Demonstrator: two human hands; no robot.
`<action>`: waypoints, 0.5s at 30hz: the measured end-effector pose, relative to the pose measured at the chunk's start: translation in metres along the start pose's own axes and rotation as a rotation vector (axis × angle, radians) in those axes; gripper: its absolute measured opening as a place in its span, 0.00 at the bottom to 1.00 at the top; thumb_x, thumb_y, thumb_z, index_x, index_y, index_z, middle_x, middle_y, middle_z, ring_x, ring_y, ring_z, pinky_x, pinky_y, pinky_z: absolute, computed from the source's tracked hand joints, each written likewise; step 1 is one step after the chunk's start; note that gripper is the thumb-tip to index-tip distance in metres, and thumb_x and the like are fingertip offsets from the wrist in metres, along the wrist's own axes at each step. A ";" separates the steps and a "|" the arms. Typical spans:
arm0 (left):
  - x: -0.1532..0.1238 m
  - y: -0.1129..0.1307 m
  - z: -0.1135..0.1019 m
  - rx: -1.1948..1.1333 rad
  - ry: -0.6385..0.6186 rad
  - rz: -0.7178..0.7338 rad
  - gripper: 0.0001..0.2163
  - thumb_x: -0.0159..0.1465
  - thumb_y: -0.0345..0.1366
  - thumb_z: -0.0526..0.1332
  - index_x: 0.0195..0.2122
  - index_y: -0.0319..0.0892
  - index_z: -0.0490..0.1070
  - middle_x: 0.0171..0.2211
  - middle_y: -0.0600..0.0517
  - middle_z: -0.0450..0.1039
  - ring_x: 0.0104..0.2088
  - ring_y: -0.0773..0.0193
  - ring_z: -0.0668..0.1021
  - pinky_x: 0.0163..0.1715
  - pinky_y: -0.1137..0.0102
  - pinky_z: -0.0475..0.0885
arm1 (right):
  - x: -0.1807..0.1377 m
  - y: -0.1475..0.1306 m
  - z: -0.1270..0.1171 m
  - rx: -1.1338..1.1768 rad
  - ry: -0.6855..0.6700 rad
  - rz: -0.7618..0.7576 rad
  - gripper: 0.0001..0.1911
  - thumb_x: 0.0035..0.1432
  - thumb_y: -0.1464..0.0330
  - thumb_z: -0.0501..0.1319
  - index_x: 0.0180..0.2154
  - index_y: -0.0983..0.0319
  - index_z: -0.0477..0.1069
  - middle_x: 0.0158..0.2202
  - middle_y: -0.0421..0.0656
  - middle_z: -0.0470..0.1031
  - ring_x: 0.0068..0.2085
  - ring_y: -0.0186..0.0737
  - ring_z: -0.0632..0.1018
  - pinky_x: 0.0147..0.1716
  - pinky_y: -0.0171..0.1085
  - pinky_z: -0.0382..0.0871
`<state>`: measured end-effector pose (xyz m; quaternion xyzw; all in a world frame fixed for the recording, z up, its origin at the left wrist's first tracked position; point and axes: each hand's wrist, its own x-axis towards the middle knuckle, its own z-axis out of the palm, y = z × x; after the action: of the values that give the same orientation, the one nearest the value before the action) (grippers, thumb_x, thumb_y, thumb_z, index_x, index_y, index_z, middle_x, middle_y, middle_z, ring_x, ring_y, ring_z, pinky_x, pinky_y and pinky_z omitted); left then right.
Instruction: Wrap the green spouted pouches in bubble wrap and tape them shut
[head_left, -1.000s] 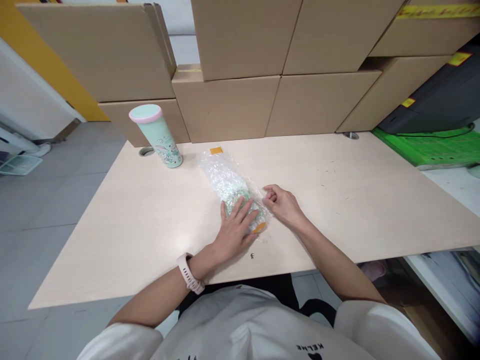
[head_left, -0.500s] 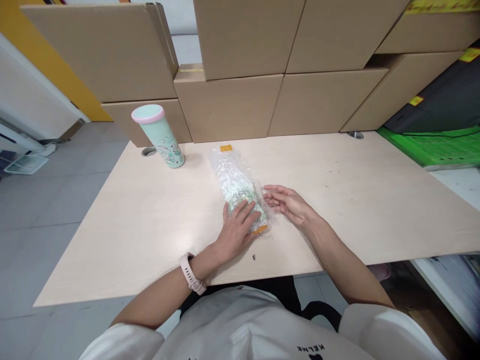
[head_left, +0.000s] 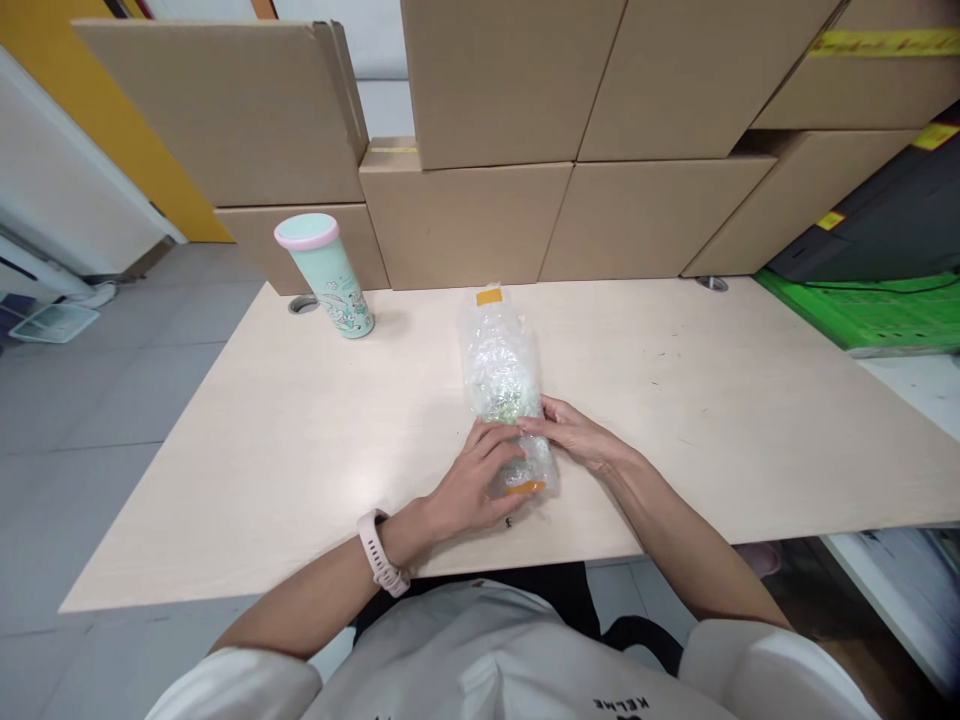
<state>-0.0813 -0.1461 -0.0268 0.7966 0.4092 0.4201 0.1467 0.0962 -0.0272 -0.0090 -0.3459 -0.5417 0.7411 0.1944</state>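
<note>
A long bubble-wrap bundle [head_left: 501,372] with something green inside lies on the light wooden table [head_left: 300,440], pointing away from me. Orange tape marks both of its ends. My left hand [head_left: 480,480] grips the near end from the left, fingers curled over the wrap. My right hand [head_left: 577,435] holds the same end from the right, its fingers pressed on the wrap and meeting the left hand's fingertips. A pink watch sits on my left wrist.
A mint-green tumbler with a pink lid [head_left: 326,273] stands at the back left. Stacked cardboard boxes [head_left: 480,200] line the table's far edge. A green mat [head_left: 870,310] and dark device lie at the right. A small dark speck [head_left: 508,521] sits near the front edge.
The bundle has swung from slanting left to pointing straight away. My right hand moved from lying beside it onto the wrap, and my left hand's flat fingers curled round the near end.
</note>
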 end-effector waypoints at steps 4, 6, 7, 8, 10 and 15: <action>0.004 -0.003 -0.023 -0.048 0.095 -0.057 0.19 0.69 0.28 0.51 0.59 0.45 0.62 0.62 0.42 0.64 0.63 0.54 0.69 0.60 0.52 0.68 | -0.003 -0.003 -0.002 0.117 -0.019 -0.012 0.25 0.49 0.62 0.75 0.48 0.61 0.75 0.45 0.44 0.81 0.43 0.40 0.80 0.45 0.37 0.73; 0.005 -0.012 -0.034 0.185 0.142 -0.053 0.27 0.66 0.22 0.50 0.65 0.48 0.58 0.68 0.43 0.57 0.70 0.50 0.59 0.66 0.44 0.58 | -0.008 -0.005 -0.005 0.131 -0.090 -0.006 0.27 0.49 0.63 0.75 0.50 0.61 0.74 0.45 0.45 0.81 0.43 0.41 0.81 0.46 0.39 0.73; 0.005 -0.018 -0.039 0.332 0.154 -0.054 0.31 0.64 0.20 0.51 0.68 0.49 0.55 0.71 0.43 0.51 0.72 0.46 0.51 0.67 0.39 0.49 | -0.010 -0.007 -0.005 0.123 -0.148 -0.002 0.27 0.50 0.63 0.75 0.51 0.62 0.74 0.46 0.46 0.81 0.43 0.42 0.82 0.47 0.40 0.73; 0.005 -0.023 -0.042 0.461 0.159 -0.058 0.35 0.63 0.19 0.53 0.69 0.50 0.52 0.73 0.44 0.45 0.73 0.43 0.45 0.67 0.36 0.42 | -0.013 -0.008 -0.006 0.107 -0.209 -0.002 0.27 0.52 0.63 0.74 0.52 0.62 0.74 0.47 0.47 0.81 0.44 0.43 0.82 0.48 0.41 0.74; 0.006 -0.029 -0.047 0.631 0.176 -0.077 0.38 0.62 0.20 0.58 0.71 0.51 0.48 0.75 0.45 0.34 0.73 0.40 0.37 0.66 0.33 0.33 | -0.017 -0.010 -0.006 0.053 -0.333 -0.016 0.27 0.53 0.63 0.73 0.53 0.62 0.73 0.48 0.47 0.81 0.46 0.42 0.82 0.49 0.41 0.73; 0.008 -0.023 -0.053 0.523 0.193 -0.116 0.33 0.61 0.41 0.67 0.67 0.50 0.59 0.72 0.43 0.52 0.72 0.38 0.52 0.66 0.33 0.32 | -0.019 -0.010 -0.004 -0.043 -0.545 -0.057 0.26 0.54 0.62 0.73 0.52 0.63 0.74 0.47 0.47 0.81 0.46 0.40 0.81 0.50 0.40 0.73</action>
<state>-0.1322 -0.1312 -0.0037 0.7389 0.5606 0.3653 -0.0797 0.1113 -0.0336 0.0050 -0.1226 -0.5991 0.7894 0.0548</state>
